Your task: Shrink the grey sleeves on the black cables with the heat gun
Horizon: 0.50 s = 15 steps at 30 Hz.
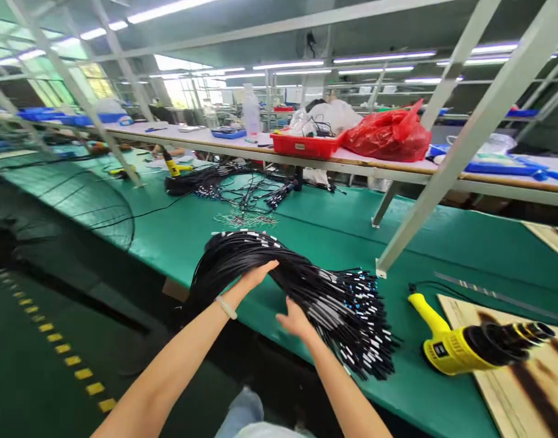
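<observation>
1. The step in hand looks like sorting a large bundle of black cables point(327, 298): both hands are in among the strands, seemingly combing them into line rather than carrying them anywhere.

2. The left hand point(255, 277), with a pale bracelet point(226, 307) at its wrist, lies flat across the top of the bundle, fingers stretched out. The right hand point(296, 319) presses open against the bundle's near side, fingers spread. The two hands are apart, and neither appears clamped around the cables.

3. The next move calls for a gentle, even touch, since the loose strands need support on both sides to stay together. Pulling on a single strand could snag the others.

4. The bundle sits at the near edge of a green bench point(361, 243), partly overhanging it. Its strands arc over in a thick black sheaf and fan out at the right end, where many tips show white and blue markings. A second row of white marks runs along the top of the arc.

5. Just right of the fanned ends, a yellow heat gun point(443, 350) lies on its side at the edge of a scorched wooden board point(520, 395). Farther along the bench lies a second heap of black cables point(205, 181), and beyond it, on a higher table, stand a red crate point(306, 145) and a red plastic bag point(388, 137).
</observation>
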### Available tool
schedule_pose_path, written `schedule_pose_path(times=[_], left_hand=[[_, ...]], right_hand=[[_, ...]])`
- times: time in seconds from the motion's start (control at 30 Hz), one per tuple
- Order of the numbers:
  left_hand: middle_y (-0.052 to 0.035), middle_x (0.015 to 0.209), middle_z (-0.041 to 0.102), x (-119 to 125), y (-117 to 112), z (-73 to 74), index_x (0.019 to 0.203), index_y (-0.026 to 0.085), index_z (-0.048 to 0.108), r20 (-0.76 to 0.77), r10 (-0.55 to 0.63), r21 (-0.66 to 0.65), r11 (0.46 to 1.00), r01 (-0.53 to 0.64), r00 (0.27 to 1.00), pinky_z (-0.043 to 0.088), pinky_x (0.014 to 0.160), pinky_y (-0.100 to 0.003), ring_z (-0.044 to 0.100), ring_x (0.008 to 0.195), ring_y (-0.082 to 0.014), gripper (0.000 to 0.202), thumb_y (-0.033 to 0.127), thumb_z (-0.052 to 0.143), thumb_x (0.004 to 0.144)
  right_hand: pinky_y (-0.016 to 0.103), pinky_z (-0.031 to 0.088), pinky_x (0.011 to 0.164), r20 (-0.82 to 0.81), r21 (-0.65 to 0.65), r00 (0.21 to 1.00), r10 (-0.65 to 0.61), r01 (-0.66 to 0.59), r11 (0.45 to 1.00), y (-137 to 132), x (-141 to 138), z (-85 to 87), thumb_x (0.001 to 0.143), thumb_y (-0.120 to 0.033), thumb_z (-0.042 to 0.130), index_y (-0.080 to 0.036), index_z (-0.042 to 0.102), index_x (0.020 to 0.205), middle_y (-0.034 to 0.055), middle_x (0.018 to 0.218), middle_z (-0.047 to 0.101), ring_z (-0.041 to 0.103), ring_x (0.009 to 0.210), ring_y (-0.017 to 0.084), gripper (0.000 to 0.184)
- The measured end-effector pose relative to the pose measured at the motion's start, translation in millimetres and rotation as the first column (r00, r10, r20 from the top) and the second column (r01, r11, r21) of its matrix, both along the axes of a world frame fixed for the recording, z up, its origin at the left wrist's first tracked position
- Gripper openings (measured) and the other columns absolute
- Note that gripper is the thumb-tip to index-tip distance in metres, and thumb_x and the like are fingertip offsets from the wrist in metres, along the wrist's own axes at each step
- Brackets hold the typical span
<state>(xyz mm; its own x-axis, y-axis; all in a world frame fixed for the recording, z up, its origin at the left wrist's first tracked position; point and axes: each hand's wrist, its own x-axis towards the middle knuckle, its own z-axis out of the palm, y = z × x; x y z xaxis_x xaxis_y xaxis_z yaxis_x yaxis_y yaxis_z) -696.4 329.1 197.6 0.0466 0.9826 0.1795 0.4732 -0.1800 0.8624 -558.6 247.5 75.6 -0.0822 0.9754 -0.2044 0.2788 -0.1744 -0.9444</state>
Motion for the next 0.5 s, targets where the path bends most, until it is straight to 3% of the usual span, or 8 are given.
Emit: schedule_pose_path(times=[0.07,0.13,0.33,0.43,0.5], left_hand=[[-0.0069,0.121,0.063,-21,35,-32.5,0.101,0.018,0.067,-0.106,-0.019,-0.149,0.989,0.003,0.994,0.029,0.111,-0.040,0.049,0.121,-0.0287,0.045,0.042,0.069,0.063],[-0.0093,0.115,0.066,-38,68,-51.7,0.096,0.015,0.069,-0.111,-0.087,-0.267,0.962,0.055,0.990,0.035,0.108,-0.042,0.054,0.115,-0.0305,0.046,0.047,0.067,0.062],[-0.0080,0.117,0.065,-44,153,-64.2,0.096,0.018,0.069,-0.148,-0.316,-0.317,0.913,0.258,0.937,0.032,0.109,-0.041,0.050,0.120,-0.0304,0.050,0.051,0.068,0.059],[-0.0120,0.115,0.066,-48,178,-74.7,0.098,0.015,0.068,-0.178,-0.413,-0.482,0.828,0.287,0.893,0.037,0.104,-0.043,0.054,0.116,-0.0326,0.056,0.057,0.066,0.061],[-0.0154,0.112,0.066,-63,189,-86.2,0.097,0.013,0.068,-0.251,-0.476,-0.564,0.780,0.272,0.843,0.038,0.103,-0.045,0.054,0.115,-0.0360,0.062,0.060,0.067,0.058]], right_hand=[[0.044,0.035,0.105,0.017,-0.060,1.000,-0.015,0.016,0.998,-4,-17,-22.8,0.068,-0.017,0.071,-0.012,0.058,0.118,0.0146,0.128,0.056,0.049,0.122,0.029,0.053],[0.040,0.034,0.107,0.039,-0.094,0.996,-0.082,0.085,0.992,-9,-33,-40.9,0.064,-0.012,0.067,-0.011,0.058,0.120,0.0155,0.129,0.056,0.047,0.124,0.030,0.058],[0.043,0.031,0.107,0.121,-0.088,0.925,-0.359,0.370,0.925,6,-64,-61.3,0.070,-0.017,0.057,-0.010,0.055,0.125,0.0164,0.129,0.056,0.047,0.124,0.033,0.055],[0.043,0.032,0.106,0.139,-0.071,0.886,-0.442,0.454,0.888,17,-72,-64.9,0.072,-0.018,0.056,-0.007,0.055,0.125,0.0177,0.128,0.056,0.047,0.123,0.034,0.055],[0.044,0.031,0.107,0.146,-0.059,0.862,-0.485,0.497,0.866,19,-77,-68.2,0.071,-0.018,0.056,-0.008,0.056,0.125,0.0176,0.126,0.057,0.047,0.122,0.034,0.055]])
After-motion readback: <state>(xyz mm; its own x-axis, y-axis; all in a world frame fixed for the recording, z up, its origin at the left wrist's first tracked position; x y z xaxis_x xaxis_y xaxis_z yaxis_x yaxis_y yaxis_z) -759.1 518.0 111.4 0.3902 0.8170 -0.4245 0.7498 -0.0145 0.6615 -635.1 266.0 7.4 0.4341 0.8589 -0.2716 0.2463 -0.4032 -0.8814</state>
